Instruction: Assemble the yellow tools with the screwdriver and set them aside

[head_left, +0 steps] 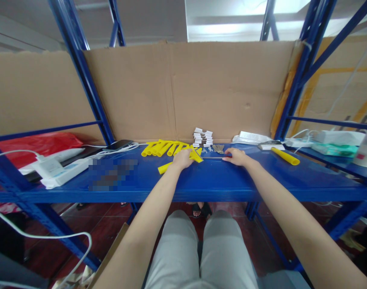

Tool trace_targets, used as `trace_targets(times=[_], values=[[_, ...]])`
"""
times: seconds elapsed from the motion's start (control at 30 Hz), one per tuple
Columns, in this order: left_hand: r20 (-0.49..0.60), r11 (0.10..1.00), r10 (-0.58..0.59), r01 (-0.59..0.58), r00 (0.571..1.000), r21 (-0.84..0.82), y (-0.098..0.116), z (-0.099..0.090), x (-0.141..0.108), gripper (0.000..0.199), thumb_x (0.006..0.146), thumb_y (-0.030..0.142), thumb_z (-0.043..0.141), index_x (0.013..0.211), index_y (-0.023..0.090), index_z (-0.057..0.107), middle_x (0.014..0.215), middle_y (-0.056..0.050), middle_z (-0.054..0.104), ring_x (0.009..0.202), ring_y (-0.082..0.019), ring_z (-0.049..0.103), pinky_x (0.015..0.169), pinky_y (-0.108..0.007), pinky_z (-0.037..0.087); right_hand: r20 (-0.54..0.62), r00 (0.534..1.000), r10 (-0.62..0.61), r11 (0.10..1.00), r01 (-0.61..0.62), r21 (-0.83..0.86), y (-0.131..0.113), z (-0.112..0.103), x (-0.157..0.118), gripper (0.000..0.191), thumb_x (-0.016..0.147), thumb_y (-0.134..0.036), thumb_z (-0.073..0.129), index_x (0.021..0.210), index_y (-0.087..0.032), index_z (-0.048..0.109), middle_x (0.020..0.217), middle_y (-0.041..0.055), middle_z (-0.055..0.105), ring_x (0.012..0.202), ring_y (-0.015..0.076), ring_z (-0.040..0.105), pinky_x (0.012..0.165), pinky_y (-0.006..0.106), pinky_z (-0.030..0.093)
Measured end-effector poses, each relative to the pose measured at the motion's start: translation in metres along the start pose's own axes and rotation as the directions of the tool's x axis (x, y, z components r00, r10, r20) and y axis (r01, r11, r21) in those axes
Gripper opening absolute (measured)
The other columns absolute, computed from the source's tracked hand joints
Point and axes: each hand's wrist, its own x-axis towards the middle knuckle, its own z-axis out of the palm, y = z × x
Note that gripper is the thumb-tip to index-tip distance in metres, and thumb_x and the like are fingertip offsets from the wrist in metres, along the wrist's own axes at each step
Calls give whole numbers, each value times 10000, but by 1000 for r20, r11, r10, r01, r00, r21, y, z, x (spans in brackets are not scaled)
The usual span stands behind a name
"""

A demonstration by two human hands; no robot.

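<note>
My left hand is closed around a yellow tube, whose near end sticks out to the left of the wrist. Just right of its fingers is another yellow piece. A row of loose yellow tubes lies behind and left of this hand. My right hand rests low over the shelf, its fingertips pinched on the end of a thin rod that runs left toward the yellow piece. Behind the hands stand a stack of white pieces and a small greyish bag.
The blue shelf is backed by a cardboard panel. On the left are a white power strip, cables and a dark phone. To the right, a single yellow tube lies near a white package. Blue posts stand at both sides.
</note>
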Motion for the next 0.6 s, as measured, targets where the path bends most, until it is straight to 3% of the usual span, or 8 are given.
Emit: trace_targets(times=[0.33,0.47,0.6], values=[[22,1000,2,-3,1000,9,1,-2,-1,483,862,298,599,1333,197,558,1359,-97,596,1273,-242,539,1060,-343,420,-13,1000,-25,1000,25,11,-9,-1,-3,342,889,-406,557,1159,-210,634,1230,127,653,1142,288,585,957,466,429],[27,1000,-5,5,1000,1,2,-1,-1,492,865,302,596,1343,198,553,1350,-95,602,1279,-245,534,1068,-349,416,-92,990,-106,994,106,-1,-19,2,-1,323,919,-373,505,1172,-215,630,1251,126,643,1173,283,558,972,472,402],[27,1000,-21,21,999,-8,3,-1,-2,512,860,313,609,1359,223,541,1345,-90,604,1267,-255,544,1058,-360,429,-49,974,-220,973,215,-78,-36,-2,8,295,930,-291,464,1142,-223,658,1271,123,639,1203,284,537,997,486,366]])
